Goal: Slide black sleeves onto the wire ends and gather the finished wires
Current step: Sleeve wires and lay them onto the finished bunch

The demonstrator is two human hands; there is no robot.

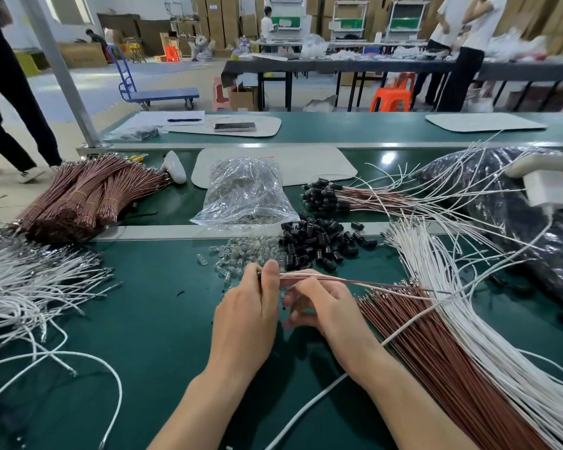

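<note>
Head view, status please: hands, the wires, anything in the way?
Left hand pinching held wires at their end. Right hand curled beside them, grip unclear. Loose black sleeves piled just beyond; nothing blocking.

Factory floor, wire bundles (88, 199), stacked cartons (221, 21)

Loose black sleeves (325, 243) heaped at centre, sleeved brown wires (355, 198) bundled behind, bare brown wires (436, 355) fanned at right
</note>
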